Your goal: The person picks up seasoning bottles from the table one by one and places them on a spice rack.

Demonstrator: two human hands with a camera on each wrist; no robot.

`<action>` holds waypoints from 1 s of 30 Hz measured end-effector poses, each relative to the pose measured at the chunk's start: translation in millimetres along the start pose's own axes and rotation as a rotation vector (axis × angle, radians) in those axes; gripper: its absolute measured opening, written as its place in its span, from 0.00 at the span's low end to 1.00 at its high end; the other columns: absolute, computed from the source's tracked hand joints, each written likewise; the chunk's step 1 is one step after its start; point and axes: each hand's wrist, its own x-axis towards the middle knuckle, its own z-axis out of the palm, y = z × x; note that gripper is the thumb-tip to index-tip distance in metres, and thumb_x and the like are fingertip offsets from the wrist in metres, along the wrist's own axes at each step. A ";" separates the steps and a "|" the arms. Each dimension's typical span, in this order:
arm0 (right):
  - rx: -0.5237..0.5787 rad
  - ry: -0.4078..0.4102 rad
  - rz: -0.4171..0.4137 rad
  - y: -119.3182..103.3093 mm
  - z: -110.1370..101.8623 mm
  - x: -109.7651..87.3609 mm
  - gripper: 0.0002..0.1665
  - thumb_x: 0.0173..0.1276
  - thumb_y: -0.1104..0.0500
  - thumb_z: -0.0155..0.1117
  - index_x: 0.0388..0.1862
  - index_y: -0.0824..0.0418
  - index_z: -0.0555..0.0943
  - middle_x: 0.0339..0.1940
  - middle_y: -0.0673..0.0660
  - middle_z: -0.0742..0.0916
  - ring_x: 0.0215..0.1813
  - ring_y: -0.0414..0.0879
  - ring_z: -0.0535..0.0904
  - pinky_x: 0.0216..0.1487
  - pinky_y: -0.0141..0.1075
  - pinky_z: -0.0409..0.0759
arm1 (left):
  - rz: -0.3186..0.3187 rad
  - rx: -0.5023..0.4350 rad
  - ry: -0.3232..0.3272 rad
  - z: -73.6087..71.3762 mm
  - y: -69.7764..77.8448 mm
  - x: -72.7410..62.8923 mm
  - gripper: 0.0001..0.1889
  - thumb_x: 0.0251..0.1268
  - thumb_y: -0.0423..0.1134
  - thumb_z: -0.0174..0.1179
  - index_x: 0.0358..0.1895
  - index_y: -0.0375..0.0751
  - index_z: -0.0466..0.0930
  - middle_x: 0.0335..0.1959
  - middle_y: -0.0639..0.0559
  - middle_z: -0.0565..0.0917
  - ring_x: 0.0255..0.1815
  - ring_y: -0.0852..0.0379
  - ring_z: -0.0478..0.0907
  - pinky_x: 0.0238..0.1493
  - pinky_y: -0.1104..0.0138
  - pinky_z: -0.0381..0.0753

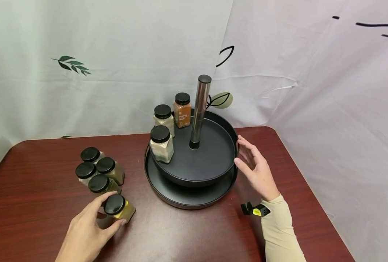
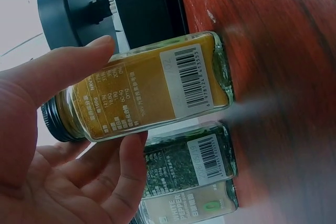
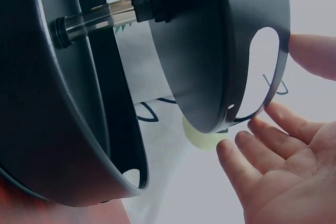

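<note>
My left hand [image 1: 87, 227] grips a glass jar of yellow spice [image 2: 152, 85] with a black lid, thumb on one side and fingers on the other. The jar's base is close over the table, and its barcode label faces the left wrist camera. At the right side of a black two-tier round rack, my right hand [image 1: 256, 171] touches the rim of the upper tray [image 1: 210, 160], fingers extended beside an oval cutout. Three jars stand on that tray's left part: an orange pepper jar [image 1: 182, 112] and two pale ones, the nearer pale jar [image 1: 162, 149] in front.
Several black-lidded jars [image 1: 106, 165] stand clustered on the red-brown table [image 1: 43, 207], just beyond my left hand. The lower tray [image 1: 194, 203] sits under the upper one. A metal post [image 1: 199, 112] rises from the rack's middle. White cloth [image 1: 131, 54] hangs behind.
</note>
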 end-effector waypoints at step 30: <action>-0.011 -0.067 0.029 1.4 -1.1 0.3 0.44 0.72 0.69 0.61 0.82 0.56 0.55 0.82 0.55 0.59 0.79 0.51 0.60 0.71 0.32 0.65 | -0.014 -0.012 0.086 2.0 5.0 -1.6 0.37 0.36 0.47 0.85 0.55 0.47 0.78 0.38 0.50 0.88 0.35 0.48 0.85 0.30 0.55 0.80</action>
